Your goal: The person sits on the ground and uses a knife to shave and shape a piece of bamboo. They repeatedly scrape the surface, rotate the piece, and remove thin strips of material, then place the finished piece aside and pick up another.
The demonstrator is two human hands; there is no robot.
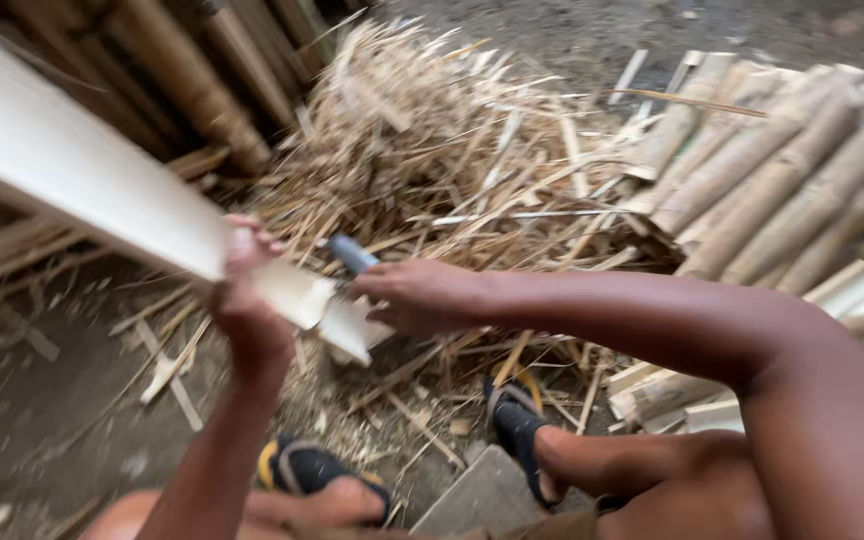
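Observation:
My left hand (245, 300) grips a long pale split bamboo piece (72, 165) that runs from the upper left down to the middle of the view. Its near end (347, 325) is ragged and partly cut. My right hand (417, 297) is closed around a knife with a grey-blue handle (352, 255); the blade is at the bamboo's near end and mostly hidden. Both hands are close together above my sandalled feet (517, 425).
A heap of dry bamboo shavings and strips (432, 140) lies ahead. Stacked split bamboo lengths (782, 170) sit at the right, round poles (182, 80) at the upper left. Scraps litter the dirt ground (62, 400). A flat grey block (482, 495) lies between my feet.

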